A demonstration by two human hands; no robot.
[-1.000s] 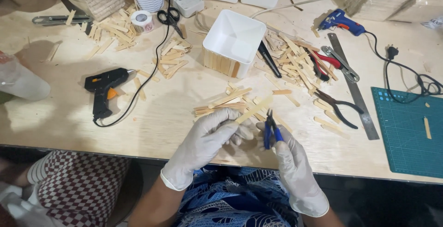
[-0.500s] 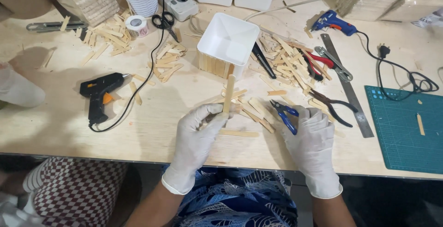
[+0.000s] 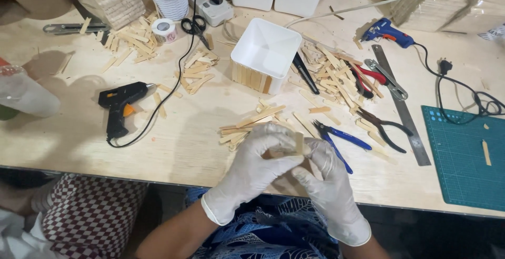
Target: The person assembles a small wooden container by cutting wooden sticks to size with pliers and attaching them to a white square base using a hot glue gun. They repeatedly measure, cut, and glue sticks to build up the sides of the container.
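Both my hands wear white gloves and meet near the table's front edge. My left hand point(image 3: 252, 169) and my right hand point(image 3: 326, 180) pinch a short flat wooden stick point(image 3: 299, 144) between their fingertips. Just beyond them lies a loose pile of wooden sticks point(image 3: 252, 125). Blue-handled pliers point(image 3: 336, 139) lie on the table right beside my right hand. A white square container point(image 3: 265, 53), with wooden sticks glued along its near wall, stands further back.
A black glue gun point(image 3: 120, 106) with its cord lies at the left. A blue glue gun point(image 3: 386, 31), red and black pliers, a steel ruler point(image 3: 402, 109) and a green cutting mat point(image 3: 465, 156) are at the right. Scissors, tape rolls and more sticks sit at the back.
My right hand has let go of the blue pliers, which now lie on the table. Both hands have come together on a short stick near the table's edge.
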